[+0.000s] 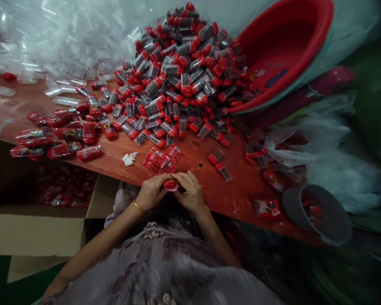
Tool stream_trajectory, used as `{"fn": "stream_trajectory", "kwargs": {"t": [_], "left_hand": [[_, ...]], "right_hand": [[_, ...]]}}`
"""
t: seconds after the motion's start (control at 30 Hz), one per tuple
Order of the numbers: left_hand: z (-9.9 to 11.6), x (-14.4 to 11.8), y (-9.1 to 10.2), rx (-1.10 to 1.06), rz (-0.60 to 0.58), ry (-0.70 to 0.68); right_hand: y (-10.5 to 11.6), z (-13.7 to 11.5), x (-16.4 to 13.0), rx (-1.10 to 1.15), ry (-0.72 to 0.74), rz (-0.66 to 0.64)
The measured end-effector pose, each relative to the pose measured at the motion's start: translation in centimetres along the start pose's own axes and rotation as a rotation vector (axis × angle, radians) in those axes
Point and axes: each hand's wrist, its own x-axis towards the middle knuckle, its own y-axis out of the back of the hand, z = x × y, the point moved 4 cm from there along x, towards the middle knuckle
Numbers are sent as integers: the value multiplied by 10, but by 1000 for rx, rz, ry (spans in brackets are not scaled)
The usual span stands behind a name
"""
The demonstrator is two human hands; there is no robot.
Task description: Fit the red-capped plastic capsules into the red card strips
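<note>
Close to my body at the table's front edge, both hands hold one small red-capped container (170, 185). My left hand (152, 191) has its fingers closed round one side of it. From the other side my right hand (190, 192) grips it, fingers bent over the top. The red rounded end faces me; the rest is hidden by my fingers. Just beyond my hands lie several flat red printed labels (157, 157), overlapping. A crumpled white scrap (130, 159) is left of them. Two clear red-capped containers (224, 171) lie to the right.
A big heap of red-capped clear containers (178, 80) covers the table's back. Red-wrapped pieces (90, 153) sit at left, above an open cardboard box (34, 231). Clear plastic tubes (66, 46) fill the back left. A red basin (292, 38) tilts at right, and a grey bucket (333, 224) stands nearer.
</note>
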Motion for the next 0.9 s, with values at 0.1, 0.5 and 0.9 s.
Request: {"fn": "stream_trajectory", "kwargs": {"t": [0.1,0.5,0.9], "left_hand": [[0,-2,1,133,30,-79],[-9,4,-2,145,31,-28],[-10,-1,-6,230,5,-107]], "right_hand": [[4,1,-1,-24,45,10],[-3,15,7,22,70,47],[-6,17,2,-81,99,-119]]}}
